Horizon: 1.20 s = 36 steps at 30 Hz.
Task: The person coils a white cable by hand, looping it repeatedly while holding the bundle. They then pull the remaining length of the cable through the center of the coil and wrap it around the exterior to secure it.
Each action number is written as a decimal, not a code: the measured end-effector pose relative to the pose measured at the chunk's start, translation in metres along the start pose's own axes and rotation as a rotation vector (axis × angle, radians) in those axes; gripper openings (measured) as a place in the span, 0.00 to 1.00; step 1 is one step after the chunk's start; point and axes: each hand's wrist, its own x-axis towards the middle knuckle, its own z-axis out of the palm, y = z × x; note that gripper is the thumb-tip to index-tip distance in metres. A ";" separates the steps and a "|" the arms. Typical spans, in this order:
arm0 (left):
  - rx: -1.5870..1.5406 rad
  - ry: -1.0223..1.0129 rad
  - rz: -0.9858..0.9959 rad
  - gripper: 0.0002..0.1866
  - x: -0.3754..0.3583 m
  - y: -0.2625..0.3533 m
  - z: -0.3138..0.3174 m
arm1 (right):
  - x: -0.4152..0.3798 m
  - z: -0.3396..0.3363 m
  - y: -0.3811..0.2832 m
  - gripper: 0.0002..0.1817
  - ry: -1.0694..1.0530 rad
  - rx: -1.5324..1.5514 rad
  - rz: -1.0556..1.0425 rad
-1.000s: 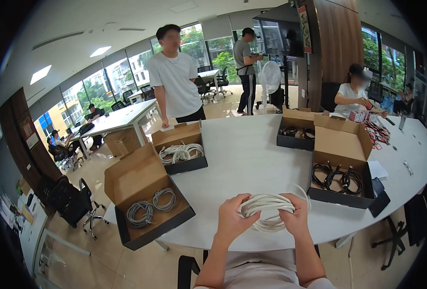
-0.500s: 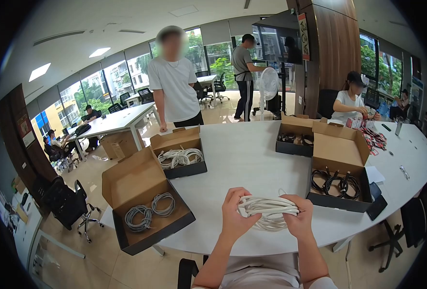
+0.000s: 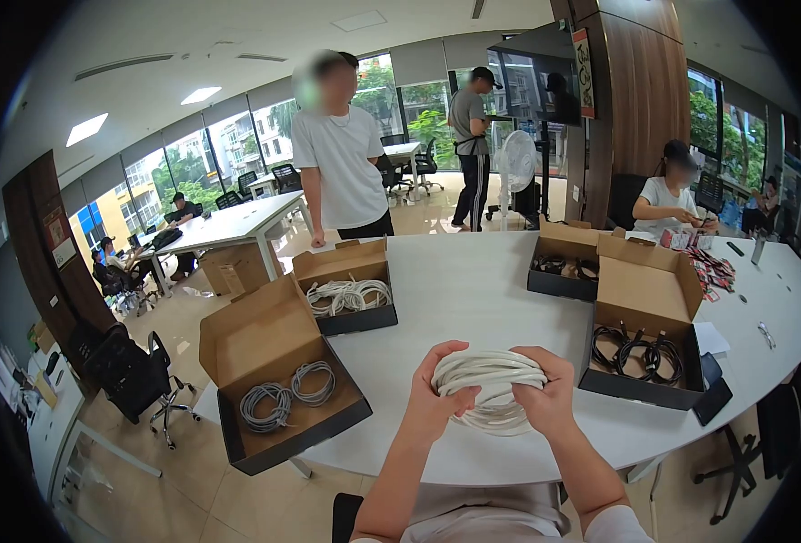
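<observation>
A thick coil of white cable (image 3: 491, 369) is held up over the near edge of the white table. My left hand (image 3: 438, 389) is closed on its left side, with the thumb pressed across the front of the loops. On the right side my right hand (image 3: 545, 389) grips the same coil, thumb toward its middle. The lower loops hang below both hands. To the left, an open box (image 3: 305, 434) holds grey coiled cables (image 3: 284, 398). Behind it, another open box (image 3: 364, 322) contains white cables (image 3: 350, 297).
Right of my hands, an open box (image 3: 640, 385) holds black cables (image 3: 640, 355), with a smaller box (image 3: 559, 282) behind it. A black device (image 3: 712, 398) lies near the right edge. One person (image 3: 341, 167) stands across the table; another (image 3: 667, 199) sits by red packets (image 3: 710, 271).
The coil is turned more toward me and its ring shape shows more. My fingers have shifted around it, both still gripping. The whole view has swung slightly.
</observation>
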 end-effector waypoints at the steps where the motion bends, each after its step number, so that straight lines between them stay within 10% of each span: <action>1: -0.015 0.021 -0.024 0.25 0.001 0.005 0.004 | 0.002 0.001 0.000 0.15 -0.003 0.013 0.013; 22: 0.110 0.235 0.182 0.05 0.060 0.034 0.028 | 0.061 -0.013 0.007 0.20 -0.205 0.276 0.164; 36: -0.041 -0.135 0.041 0.20 0.096 0.032 0.015 | 0.102 -0.012 0.025 0.11 -0.086 0.616 0.268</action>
